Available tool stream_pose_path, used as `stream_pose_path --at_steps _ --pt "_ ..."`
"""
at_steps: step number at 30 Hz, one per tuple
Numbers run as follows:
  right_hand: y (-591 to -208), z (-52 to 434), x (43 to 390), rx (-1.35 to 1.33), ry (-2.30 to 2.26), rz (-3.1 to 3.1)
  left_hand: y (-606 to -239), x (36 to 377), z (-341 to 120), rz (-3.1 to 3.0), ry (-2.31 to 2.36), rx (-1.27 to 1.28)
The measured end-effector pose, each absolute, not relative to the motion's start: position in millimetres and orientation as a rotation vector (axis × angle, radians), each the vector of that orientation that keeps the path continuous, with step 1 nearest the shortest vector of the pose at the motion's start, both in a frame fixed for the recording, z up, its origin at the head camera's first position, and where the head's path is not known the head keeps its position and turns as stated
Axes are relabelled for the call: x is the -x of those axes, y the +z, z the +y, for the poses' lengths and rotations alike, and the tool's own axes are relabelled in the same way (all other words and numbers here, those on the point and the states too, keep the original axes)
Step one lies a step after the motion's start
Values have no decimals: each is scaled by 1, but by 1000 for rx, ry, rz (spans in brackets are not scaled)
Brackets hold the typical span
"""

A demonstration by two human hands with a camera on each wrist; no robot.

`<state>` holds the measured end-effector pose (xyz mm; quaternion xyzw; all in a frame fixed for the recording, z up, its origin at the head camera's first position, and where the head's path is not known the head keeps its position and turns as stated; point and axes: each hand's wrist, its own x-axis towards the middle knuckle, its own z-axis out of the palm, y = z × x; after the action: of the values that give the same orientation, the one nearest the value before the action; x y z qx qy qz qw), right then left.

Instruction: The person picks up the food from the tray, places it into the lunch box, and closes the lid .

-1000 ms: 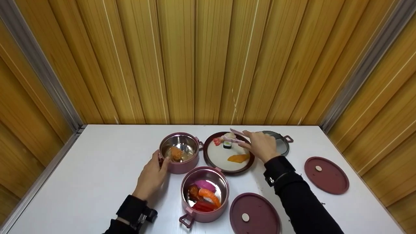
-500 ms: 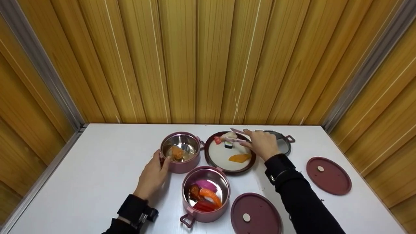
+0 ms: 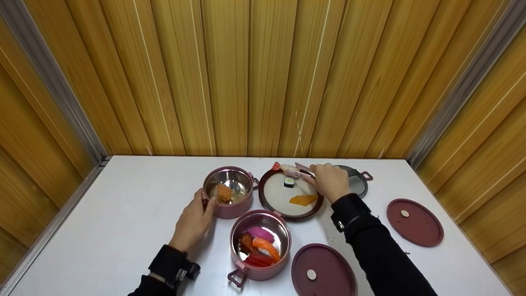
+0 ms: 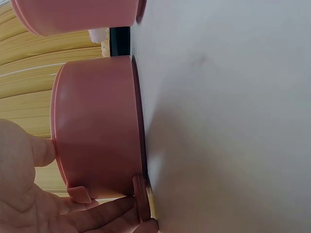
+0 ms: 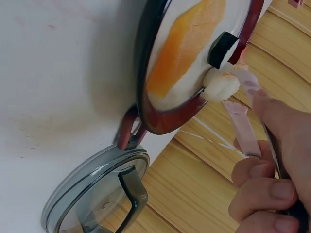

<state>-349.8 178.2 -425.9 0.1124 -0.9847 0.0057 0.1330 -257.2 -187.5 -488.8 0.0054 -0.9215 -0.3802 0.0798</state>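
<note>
Right hand [image 3: 328,183] pinching slim pink tongs [image 5: 241,127] — gripping shrimp sushi [image 3: 287,168], left hand [image 3: 192,220] cupping round pink pot [image 3: 228,192]

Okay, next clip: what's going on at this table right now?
A person is moving toy sushi around with pink chopsticks. The right hand grips the chopsticks, which pinch a shrimp sushi piece at the far rim of the plate. A small roll and an orange slice lie on the plate. The left hand holds the side of the far pink pot, which has one orange piece inside. The near pot holds several pieces.
</note>
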Motion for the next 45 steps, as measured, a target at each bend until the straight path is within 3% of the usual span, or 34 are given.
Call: stream_pose_path --at_steps 19,45 --pt "-441 183 355 -261 25 -2873 -490 259 -185 -2770 -1140 -22" --pt "-432 190 350 -283 71 -2971 -489 257 -188 -2777 -1125 -46"
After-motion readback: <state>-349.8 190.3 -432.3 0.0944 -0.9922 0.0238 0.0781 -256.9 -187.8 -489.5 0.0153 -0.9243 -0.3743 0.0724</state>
